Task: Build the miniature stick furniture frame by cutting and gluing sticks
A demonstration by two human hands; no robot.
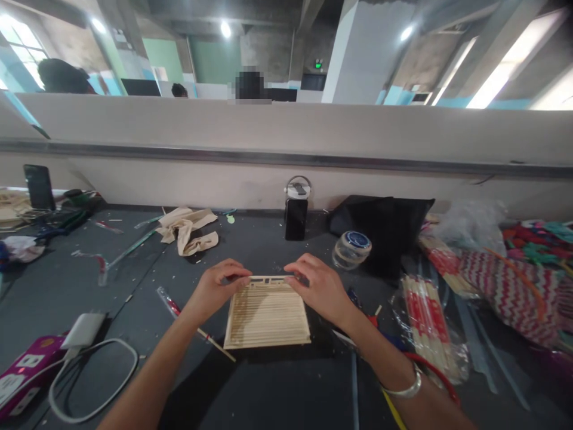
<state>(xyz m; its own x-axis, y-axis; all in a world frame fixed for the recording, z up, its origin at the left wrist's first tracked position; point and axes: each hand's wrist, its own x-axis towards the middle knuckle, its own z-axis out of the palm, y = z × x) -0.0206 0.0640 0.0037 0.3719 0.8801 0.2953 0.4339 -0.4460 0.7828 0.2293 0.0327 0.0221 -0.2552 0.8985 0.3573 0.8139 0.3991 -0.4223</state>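
Observation:
A flat panel (268,316) of pale wooden sticks, laid side by side inside a stick frame, lies on the dark table in front of me. Its far end has a narrow open strip with short crosspieces. My left hand (221,285) pinches the far left corner between thumb and fingers. At the far right corner, my right hand (321,291) is closed in the same way, its fingertips on the edge stick. Whether either pinch holds a separate small piece cannot be made out. A loose thin stick (219,346) lies left of the panel, partly in a wrapper.
Ahead stand a black phone (296,219) against a white-lidded bottle and a clear jar (352,249). Packs of sticks (425,316) and a black bag (385,233) lie right. Cloth scraps (188,230), a purple power strip (31,370) and a white cable (94,412) lie left.

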